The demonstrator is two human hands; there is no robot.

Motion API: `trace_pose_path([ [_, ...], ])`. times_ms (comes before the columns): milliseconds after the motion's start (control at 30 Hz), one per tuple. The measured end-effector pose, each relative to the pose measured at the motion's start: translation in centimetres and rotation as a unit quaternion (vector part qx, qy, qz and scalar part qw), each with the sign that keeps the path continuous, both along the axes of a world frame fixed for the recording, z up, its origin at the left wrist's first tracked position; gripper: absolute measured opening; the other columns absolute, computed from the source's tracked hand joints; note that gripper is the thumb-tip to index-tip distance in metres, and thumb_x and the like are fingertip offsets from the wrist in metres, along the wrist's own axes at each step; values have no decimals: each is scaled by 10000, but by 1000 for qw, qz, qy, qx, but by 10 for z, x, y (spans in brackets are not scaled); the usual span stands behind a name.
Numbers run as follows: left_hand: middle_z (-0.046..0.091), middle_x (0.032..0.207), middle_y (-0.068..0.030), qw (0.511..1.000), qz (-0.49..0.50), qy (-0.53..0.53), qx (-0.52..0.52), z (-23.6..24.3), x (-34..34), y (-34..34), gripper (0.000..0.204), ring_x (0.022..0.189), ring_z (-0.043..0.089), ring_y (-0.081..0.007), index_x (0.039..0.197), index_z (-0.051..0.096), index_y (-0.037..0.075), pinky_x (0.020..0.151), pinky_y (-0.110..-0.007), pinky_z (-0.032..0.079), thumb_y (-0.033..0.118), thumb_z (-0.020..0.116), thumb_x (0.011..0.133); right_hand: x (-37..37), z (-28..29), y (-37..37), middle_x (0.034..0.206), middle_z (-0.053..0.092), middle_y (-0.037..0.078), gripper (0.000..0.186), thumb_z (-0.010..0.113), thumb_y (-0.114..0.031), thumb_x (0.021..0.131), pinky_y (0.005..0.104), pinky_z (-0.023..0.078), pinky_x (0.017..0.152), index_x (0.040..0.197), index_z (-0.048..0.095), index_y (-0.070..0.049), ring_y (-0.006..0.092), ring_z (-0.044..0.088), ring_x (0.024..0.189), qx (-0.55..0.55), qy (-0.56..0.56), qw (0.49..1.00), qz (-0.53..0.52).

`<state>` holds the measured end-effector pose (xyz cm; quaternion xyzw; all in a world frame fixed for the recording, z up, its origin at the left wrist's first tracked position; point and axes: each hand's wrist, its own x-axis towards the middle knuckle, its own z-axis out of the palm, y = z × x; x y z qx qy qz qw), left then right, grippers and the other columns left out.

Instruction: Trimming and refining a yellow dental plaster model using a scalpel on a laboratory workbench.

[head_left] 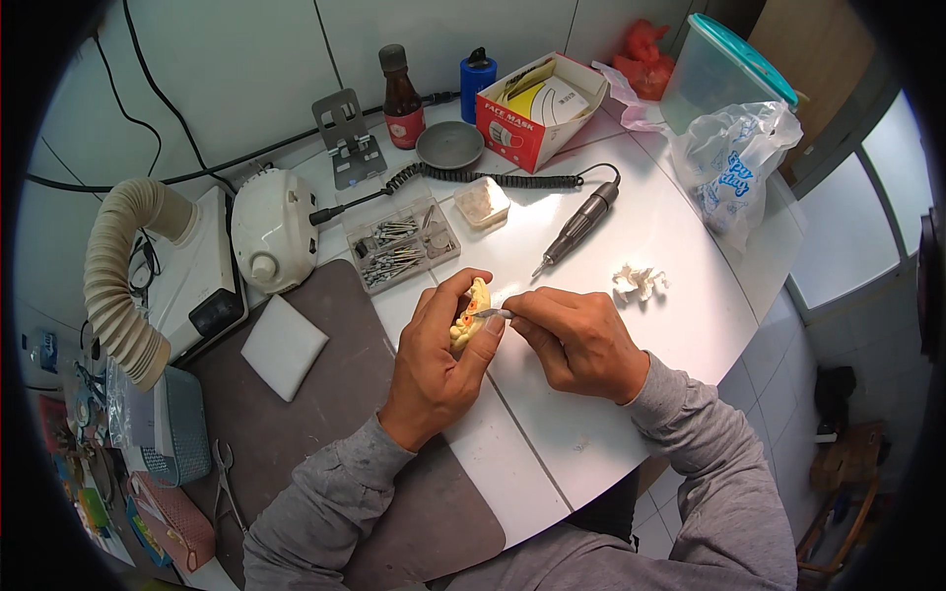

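My left hand (436, 366) is closed around a pale yellow dental model (480, 294), a cast of teeth with orange-red patches, and holds it tilted above the white table. In my right hand (583, 337), thumb and fingers pinch a slim grey pointed tool (492, 313). Its tip reaches the model beside the orange patches; whether it touches cannot be made out. Most of the tool's handle is hidden by the fingers. Beyond my hands lies a dark handpiece (581, 229) with a thin bur, joined to a coiled cord.
A compartment box of burs (402, 244), a small clear box (482, 203) and a white control unit (274, 229) stand beyond. A ribbed hose (123, 286) arches at left over a grey mat (325, 433) bearing a white pad (285, 348). Crumpled tissue (641, 283) lies right; pliers (226, 483) lie near left.
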<state>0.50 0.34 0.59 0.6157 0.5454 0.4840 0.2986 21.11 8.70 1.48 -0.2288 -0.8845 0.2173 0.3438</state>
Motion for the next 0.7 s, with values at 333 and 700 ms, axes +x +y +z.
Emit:
trace_pose_path([
  [333, 644, 1120, -85, 1000, -10, -14, 6, -4, 1, -1, 531, 968, 586, -126, 1563, 503, -19, 878, -281, 507, 177, 675, 1101, 1, 4, -1, 820, 712, 119, 87, 735, -95, 1016, 413, 519, 552, 1084, 720, -43, 320, 702, 646, -10, -10, 1000, 9],
  [700, 640, 1080, -83, 1000, 0, 6, 7, -2, 1, 0, 479, 940, 587, -137, 1527, 535, 11, 854, -291, 507, 199, 667, 1107, 1, 4, -2, 816, 712, 123, 93, 743, -82, 1003, 413, 515, 539, 1081, 719, -37, 325, 694, 626, -3, -13, 1000, 1],
])
